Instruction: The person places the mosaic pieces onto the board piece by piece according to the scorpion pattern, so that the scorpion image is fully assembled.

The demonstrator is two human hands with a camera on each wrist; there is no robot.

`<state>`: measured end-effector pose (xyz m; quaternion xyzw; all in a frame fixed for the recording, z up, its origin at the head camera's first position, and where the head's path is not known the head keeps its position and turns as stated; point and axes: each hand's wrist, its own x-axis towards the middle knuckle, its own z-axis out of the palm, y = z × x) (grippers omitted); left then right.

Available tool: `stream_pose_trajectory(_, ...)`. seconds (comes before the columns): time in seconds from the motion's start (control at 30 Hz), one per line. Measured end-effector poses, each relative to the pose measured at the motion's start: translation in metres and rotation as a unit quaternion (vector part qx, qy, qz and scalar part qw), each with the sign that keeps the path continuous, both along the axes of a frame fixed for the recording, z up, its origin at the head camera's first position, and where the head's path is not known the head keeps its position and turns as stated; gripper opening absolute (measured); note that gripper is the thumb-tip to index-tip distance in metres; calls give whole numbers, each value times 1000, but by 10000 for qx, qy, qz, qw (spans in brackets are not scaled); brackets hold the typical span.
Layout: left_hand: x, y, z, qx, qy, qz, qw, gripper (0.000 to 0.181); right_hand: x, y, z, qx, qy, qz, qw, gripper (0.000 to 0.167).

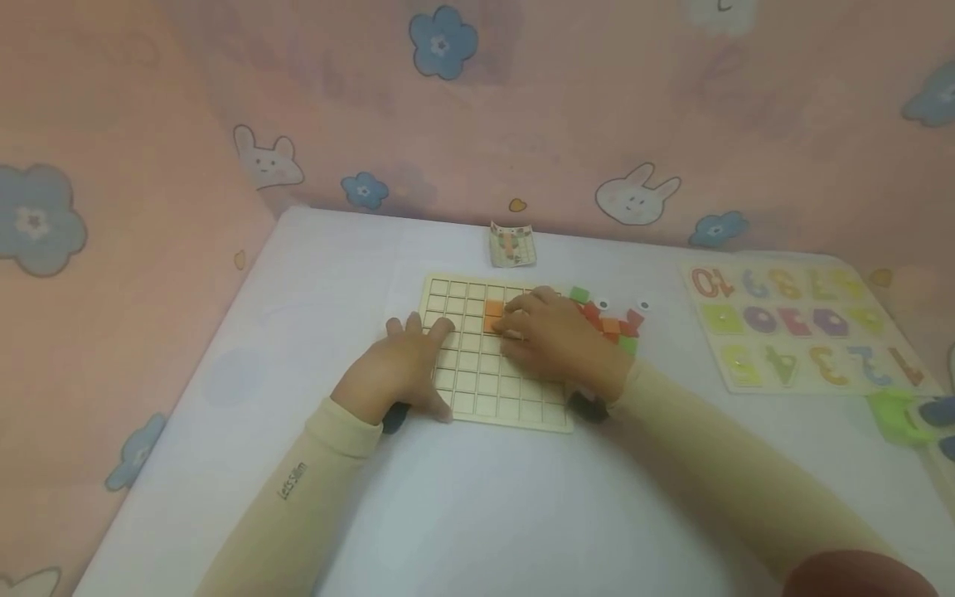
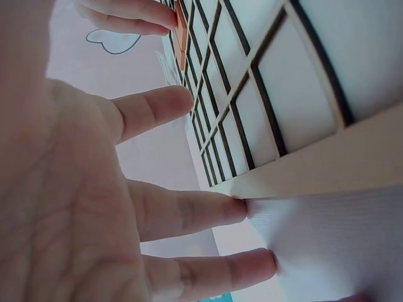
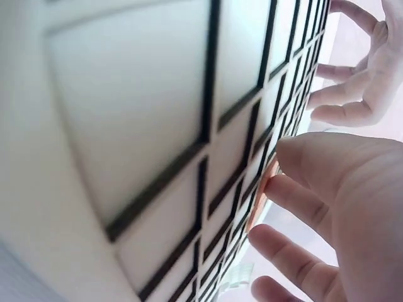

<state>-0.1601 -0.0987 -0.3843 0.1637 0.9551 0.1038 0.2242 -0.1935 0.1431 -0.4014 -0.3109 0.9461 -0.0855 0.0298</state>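
A pale wooden grid board (image 1: 466, 404) lies on the white table, with two orange square tiles (image 1: 493, 317) sitting one above the other in its upper cells. My right hand (image 1: 552, 336) is over the board's right half, and its fingertips touch the orange tiles; in the right wrist view the thumb and index finger meet the edge of the orange piece (image 3: 259, 202). With fingers spread, my left hand (image 1: 399, 365) rests at the board's left edge. The left wrist view shows its straight fingers along the board's rim (image 2: 315, 173).
Loose red, orange and green tiles (image 1: 610, 325) lie right of the board, with white round eye pieces (image 1: 644, 306). A small picture card (image 1: 512, 246) stands behind it. Farther right are a number puzzle board (image 1: 802, 327) and a green object (image 1: 899, 417).
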Motion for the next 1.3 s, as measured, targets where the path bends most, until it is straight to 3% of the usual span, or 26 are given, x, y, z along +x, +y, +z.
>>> stream_pose_trajectory(0.3,2,0,1,12,27,-4,10000,118,1,5,-3,-34,68,136,9999,35)
stream_pose_trajectory(0.43,2,1,0,37,-1,0,10000,116,-3,15,-6,-104,-134,1,9999,34)
stream_pose_trajectory(0.57,2,0,-1,71,-53,28,10000,114,-11,39,-1,-186,-608,-766,9950,35)
stream_pose_trajectory(0.63,3,0,0,98,-63,48,9999,114,-17,58,2,-362,-713,-1217,9893,27)
stream_pose_trajectory(0.73,4,0,1,124,-65,52,9999,114,-20,88,5,-636,-556,-1810,9799,21)
stream_pose_trajectory(0.87,5,1,1,95,-50,0,9999,112,-20,118,2,-391,-158,-1653,9853,24)
stream_pose_trajectory(0.97,5,2,0,82,-43,-7,10000,109,-19,125,-2,-345,-369,-1593,9859,31)
stream_pose_trajectory(1.07,6,2,0,96,-11,-3,10000,107,-19,125,-3,-636,-687,-2008,9752,34)
stream_pose_trajectory(1.3,5,2,-1,128,181,-47,9997,107,-23,122,-1,-378,-439,-1879,9805,29)
